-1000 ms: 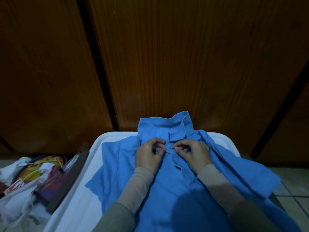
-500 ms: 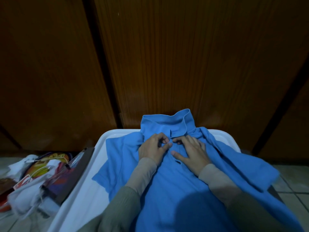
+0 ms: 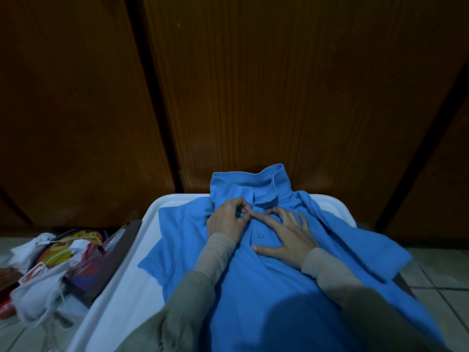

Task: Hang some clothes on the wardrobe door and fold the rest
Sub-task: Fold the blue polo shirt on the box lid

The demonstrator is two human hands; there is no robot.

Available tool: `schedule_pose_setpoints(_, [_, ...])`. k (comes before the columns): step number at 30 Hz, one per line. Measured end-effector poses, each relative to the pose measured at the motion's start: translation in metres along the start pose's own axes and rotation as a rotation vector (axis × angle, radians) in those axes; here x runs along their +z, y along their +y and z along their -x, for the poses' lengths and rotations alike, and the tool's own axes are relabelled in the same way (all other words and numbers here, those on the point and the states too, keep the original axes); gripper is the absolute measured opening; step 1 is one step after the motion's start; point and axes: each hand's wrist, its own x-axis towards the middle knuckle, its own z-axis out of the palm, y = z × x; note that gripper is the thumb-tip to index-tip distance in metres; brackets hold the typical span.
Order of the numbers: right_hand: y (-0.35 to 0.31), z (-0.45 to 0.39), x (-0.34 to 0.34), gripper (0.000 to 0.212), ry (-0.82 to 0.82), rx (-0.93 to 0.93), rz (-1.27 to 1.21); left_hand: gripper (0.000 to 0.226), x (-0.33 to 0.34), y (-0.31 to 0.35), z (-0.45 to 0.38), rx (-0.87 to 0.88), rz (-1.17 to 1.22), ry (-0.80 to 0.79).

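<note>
Blue cotton-knit fabric fills the middle of the view: a blue polo shirt (image 3: 266, 288) lies face up on a white plastic worktop (image 3: 127, 295), its collar (image 3: 250, 184) standing up at the far edge, against the dark wooden wardrobe door (image 3: 279, 85) behind it. One short sleeve (image 3: 165, 252) of the polo spreads flat toward the left side of the worktop, and the other sleeve (image 3: 368, 250) hangs past the worktop's right edge. A button (image 3: 260, 234) shows on the placket below the collar.

Both hands rest on the chest of the polo just below the collar. The left hand (image 3: 227, 221) has its fingers curled in, and its grip pinches the placket fabric between thumb and fingertips, right beside the collar's base. The right hand (image 3: 288, 237) lies flat on the shirt with fingers straight and spread, its forefinger reaching across to meet the left hand's fingertips, its thumb pointing toward the button; it presses the cloth and holds nothing. Beige cuffs under olive ribbed sleeves (image 3: 193, 301) cover both forearms.

Left of the worktop, on the tiled floor (image 3: 436, 273), sits a heap of white cloth and colourful packaging (image 3: 48, 265), with a dark flat board (image 3: 106, 262) leaning between the heap and the worktop's edge.
</note>
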Motion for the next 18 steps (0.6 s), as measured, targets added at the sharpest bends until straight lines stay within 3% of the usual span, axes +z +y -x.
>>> schedule_pose_setpoints(5, [-0.003, 0.006, -0.001, 0.115, -0.084, 0.020, 0.016, 0.012, 0.004, -0.005, -0.001, 0.036, 0.062, 0.010])
schedule_pose_setpoints(9, [-0.001, 0.006, 0.000, 0.143, -0.127, 0.017, 0.045, 0.015, 0.005, -0.010, 0.000, 0.149, 0.129, -0.048])
schedule_pose_setpoints(13, [-0.003, 0.011, 0.002, 0.139, -0.154, -0.004, 0.091, 0.043, 0.001, -0.014, 0.008, 0.204, -0.099, -0.135])
schedule_pose_setpoints(15, [-0.002, 0.013, 0.002, 0.119, -0.146, -0.008, 0.092, 0.047, -0.003, -0.014, 0.015, 0.205, -0.227, -0.177])
schedule_pose_setpoints(18, [0.000, 0.013, 0.000, 0.061, -0.104, 0.027, 0.085, 0.072, -0.008, -0.016, 0.025, 0.229, -0.335, -0.248])
